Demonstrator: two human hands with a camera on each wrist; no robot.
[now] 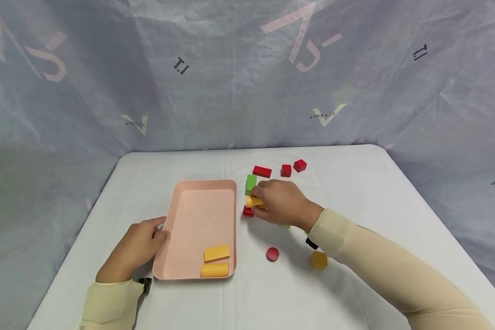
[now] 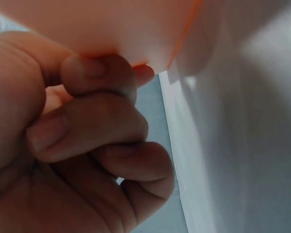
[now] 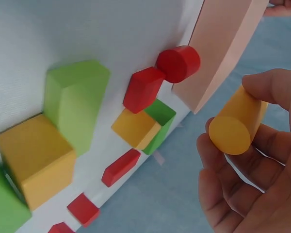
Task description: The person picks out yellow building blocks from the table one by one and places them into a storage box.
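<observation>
My right hand [image 1: 282, 201] pinches a yellow cylinder [image 3: 230, 133] between thumb and fingers, held above the table. In the head view it hovers over a red block [image 1: 248, 211], close to a green block [image 1: 251, 183]. My left hand [image 1: 140, 245] grips the left wall of a pink tray [image 1: 206, 185]; the left wrist view shows its curled fingers against the tray's edge [image 2: 106, 29]. Inside the tray, at the near right corner, lie a yellow rectangular block [image 1: 216, 253] and another yellow cylinder [image 1: 214, 270].
Red blocks [image 1: 262, 172] lie toward the table's far edge. A red round piece [image 1: 272, 254] and a yellow block [image 1: 319, 260] sit nearer. Partly hidden under my right arm in the head view, a tall green block [image 3: 75, 104] shows in the right wrist view.
</observation>
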